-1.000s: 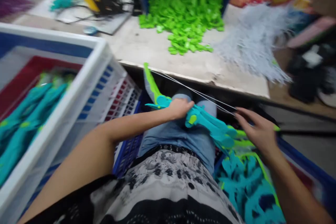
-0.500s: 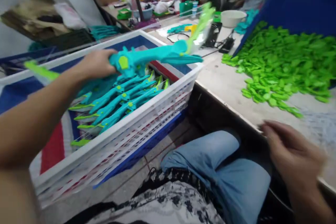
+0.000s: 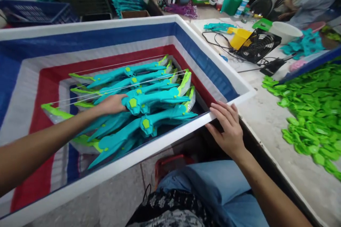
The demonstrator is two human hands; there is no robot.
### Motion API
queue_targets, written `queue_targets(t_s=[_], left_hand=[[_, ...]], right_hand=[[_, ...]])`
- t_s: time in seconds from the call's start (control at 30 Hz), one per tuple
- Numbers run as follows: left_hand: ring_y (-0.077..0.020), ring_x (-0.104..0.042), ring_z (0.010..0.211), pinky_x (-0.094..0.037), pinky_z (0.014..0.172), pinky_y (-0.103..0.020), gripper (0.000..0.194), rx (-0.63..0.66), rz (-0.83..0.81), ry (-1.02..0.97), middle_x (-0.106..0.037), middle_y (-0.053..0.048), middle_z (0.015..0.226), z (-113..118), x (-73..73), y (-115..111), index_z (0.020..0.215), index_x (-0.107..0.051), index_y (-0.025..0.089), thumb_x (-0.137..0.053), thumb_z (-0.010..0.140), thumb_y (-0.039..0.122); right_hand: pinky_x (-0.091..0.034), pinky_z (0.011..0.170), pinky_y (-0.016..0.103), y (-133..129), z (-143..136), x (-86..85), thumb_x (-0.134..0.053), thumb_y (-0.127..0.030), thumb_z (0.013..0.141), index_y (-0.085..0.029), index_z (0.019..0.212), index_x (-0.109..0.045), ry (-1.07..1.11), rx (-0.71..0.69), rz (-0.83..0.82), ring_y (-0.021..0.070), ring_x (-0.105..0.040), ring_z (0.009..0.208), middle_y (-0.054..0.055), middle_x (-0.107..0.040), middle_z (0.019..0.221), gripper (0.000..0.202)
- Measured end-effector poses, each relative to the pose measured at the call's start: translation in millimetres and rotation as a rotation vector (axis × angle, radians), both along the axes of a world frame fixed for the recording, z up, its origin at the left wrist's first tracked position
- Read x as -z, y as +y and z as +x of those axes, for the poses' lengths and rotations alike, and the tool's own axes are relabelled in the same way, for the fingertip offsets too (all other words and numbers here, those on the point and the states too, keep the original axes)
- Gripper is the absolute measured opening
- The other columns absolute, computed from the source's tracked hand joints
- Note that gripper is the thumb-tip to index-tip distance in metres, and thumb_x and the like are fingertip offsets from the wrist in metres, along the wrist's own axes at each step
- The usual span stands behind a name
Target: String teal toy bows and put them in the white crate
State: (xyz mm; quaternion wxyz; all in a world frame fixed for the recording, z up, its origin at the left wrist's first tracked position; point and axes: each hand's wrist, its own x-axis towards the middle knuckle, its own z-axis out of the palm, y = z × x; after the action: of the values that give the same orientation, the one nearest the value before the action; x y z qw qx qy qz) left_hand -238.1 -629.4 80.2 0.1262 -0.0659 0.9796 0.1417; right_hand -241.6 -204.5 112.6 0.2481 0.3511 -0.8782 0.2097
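A large white crate, lined with blue, white and red striped cloth, holds several turquoise toy bows with lime-green tips and thin strings. My left hand is closed round the middle of one toy bow, which lies low inside the crate over the others. Another bow rests nearest the front wall. At the crate's front right edge, my right hand lies on the white rim, fingers stretched over it and thumb below.
Right of the crate, a worktop bears a heap of green pieces, a black fan, a yellow scoop and a white basin. People sit at the back right. A blue crate stands at the back left.
My left hand has lowered the bow from above the crate down among the others. My right hand has moved from the worktop's edge to the crate's rim. The view has shifted.
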Motion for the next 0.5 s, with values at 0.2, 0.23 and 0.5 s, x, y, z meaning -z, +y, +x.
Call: queue_targets(t_s=[0.2,0.23,0.5], left_hand=[[-0.0197,-0.061,0.090,-0.046,0.078,-0.027,0.037,0.065,0.186,-0.116,-0.069,-0.002,0.103,-0.5,15.1,5.6,0.110,-0.060,0.013,-0.060,0.076,0.027],[-0.0194,-0.060,0.091,-0.047,0.078,-0.027,0.037,0.069,0.194,-0.132,-0.069,-0.001,0.102,-0.1,14.9,5.4,0.110,-0.060,0.013,-0.060,0.076,0.027],[-0.0139,-0.057,0.082,-0.045,0.074,-0.021,0.042,0.029,0.087,-0.029,-0.068,0.007,0.094,-31.8,-6.9,-17.2,0.119,-0.056,0.014,-0.059,0.080,0.030]], right_hand=[[-0.029,0.112,0.058,2.0,1.8,-0.1,-0.061,-0.028,0.084,-0.030,0.132,-0.047,-0.004,-0.004,-0.003,0.0289,-0.049,0.126,0.007,-0.060,0.128,0.050],[-0.029,0.112,0.058,1.8,1.5,0.2,-0.061,-0.028,0.084,-0.030,0.132,-0.047,-0.004,-0.001,-0.005,0.0292,-0.049,0.126,0.006,-0.059,0.128,0.050],[-0.027,0.113,0.059,-0.3,3.2,3.9,-0.061,-0.031,0.084,-0.033,0.135,-0.043,-0.020,0.024,-0.001,0.0300,-0.048,0.127,0.005,-0.058,0.130,0.054]])
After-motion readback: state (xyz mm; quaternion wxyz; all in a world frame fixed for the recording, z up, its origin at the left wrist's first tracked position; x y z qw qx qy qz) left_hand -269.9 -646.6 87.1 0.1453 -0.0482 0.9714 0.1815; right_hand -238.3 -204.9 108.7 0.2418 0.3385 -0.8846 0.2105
